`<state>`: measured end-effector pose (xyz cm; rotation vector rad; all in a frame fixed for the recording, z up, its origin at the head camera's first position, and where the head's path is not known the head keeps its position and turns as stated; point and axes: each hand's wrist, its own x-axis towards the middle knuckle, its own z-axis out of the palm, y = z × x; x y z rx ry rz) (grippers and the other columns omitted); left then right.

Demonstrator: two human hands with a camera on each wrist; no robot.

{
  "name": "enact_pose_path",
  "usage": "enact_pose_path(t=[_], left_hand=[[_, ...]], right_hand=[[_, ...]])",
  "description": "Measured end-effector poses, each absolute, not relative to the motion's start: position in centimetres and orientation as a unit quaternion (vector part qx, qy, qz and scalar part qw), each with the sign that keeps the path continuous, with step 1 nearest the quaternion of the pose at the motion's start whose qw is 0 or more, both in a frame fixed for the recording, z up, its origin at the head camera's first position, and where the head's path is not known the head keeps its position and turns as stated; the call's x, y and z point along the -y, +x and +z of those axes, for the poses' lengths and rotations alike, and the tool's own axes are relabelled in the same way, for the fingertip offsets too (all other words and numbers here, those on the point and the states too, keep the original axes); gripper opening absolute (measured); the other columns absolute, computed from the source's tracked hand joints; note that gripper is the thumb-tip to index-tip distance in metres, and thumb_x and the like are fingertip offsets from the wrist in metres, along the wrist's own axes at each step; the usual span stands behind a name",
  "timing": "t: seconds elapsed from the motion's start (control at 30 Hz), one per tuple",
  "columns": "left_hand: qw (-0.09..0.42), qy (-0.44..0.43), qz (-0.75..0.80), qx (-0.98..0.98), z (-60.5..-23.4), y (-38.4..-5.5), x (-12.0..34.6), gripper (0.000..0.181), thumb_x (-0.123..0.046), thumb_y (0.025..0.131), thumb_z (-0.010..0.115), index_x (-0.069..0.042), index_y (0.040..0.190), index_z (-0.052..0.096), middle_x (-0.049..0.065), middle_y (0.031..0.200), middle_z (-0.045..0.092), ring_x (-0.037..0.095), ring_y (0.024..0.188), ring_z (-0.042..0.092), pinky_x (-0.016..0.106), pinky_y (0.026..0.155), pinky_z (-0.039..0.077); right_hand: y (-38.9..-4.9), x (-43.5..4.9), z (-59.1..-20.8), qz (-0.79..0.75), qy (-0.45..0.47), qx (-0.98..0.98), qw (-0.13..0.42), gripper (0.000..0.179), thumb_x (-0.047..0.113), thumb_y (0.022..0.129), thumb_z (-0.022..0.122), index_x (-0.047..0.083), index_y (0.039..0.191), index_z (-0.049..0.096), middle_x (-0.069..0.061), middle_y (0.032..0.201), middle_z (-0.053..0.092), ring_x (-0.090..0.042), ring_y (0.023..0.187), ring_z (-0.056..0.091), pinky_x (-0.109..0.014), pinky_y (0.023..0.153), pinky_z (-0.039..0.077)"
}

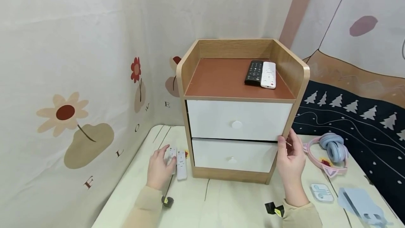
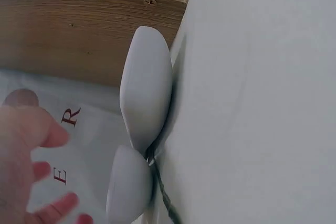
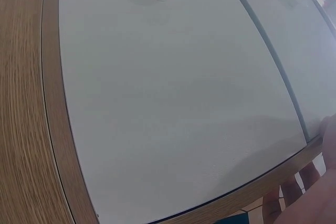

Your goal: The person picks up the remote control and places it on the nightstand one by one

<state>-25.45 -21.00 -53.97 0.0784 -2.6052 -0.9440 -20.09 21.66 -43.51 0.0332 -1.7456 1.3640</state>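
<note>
Beside the small wooden drawer cabinet (image 1: pixel 243 177), two white remote controls (image 1: pixel 181 166) lie on the table at its left. My left hand (image 1: pixel 159 169) hovers by the outer one, thumb and fingers spread. In the left wrist view a gap shows between that hand (image 2: pixel 23 166) and the remotes (image 2: pixel 147 85). My right hand (image 1: pixel 291 157) holds the cabinet's right edge, its thumb at the front and the fingers round the side. The right wrist view catches part of this hand (image 3: pixel 315 195) at the frame beside the white drawer fronts (image 3: pixel 173 87).
On the cabinet's top lie a black remote (image 1: pixel 254 73) and a white remote (image 1: pixel 268 75). Pink and blue cat-ear headphones (image 1: pixel 335 150), a case with earphones (image 1: pixel 321 192) and a pale blue flat item (image 1: pixel 364 205) lie at the right. Printed cloth hangs behind.
</note>
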Motion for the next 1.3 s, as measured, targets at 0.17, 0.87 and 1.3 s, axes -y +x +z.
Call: enact_pose_path(t=[0.17,0.87,1.3], left_hand=[[0.114,0.054,-0.312,0.942,-54.59,-25.44,21.39,0.074,-0.035,0.099,0.073,-0.011,0.164,0.049,0.034,0.148,0.057,0.056,0.13,0.062,0.07,0.11,0.051],[0.051,0.066,-0.264,0.961,-54.42,-24.98,21.26,0.067,-0.034,0.097,0.073,0.002,0.152,0.06,0.036,0.133,0.068,0.053,0.117,0.071,0.067,0.099,0.058],[0.051,0.065,-0.257,0.963,-54.6,-25.23,21.42,0.071,-0.03,0.09,0.078,0.001,0.152,0.06,0.032,0.13,0.071,0.044,0.11,0.071,0.064,0.094,0.059]], right_hand=[[-20.1,-21.6,-43.6,0.551,0.013,0.707,0.443,0.048,-0.002,0.106,0.067,0.0,0.153,0.062,0.033,0.121,0.061,0.01,0.108,0.063,-0.001,0.09,0.049],[-20.34,-21.73,-43.58,0.551,0.023,0.698,0.456,0.044,-0.004,0.104,0.067,-0.003,0.149,0.064,0.03,0.117,0.062,0.01,0.105,0.063,-0.001,0.088,0.049],[-20.38,-21.78,-43.49,0.548,0.016,0.705,0.45,0.045,0.0,0.106,0.067,0.0,0.151,0.064,0.031,0.118,0.062,0.009,0.105,0.062,-0.001,0.087,0.049]])
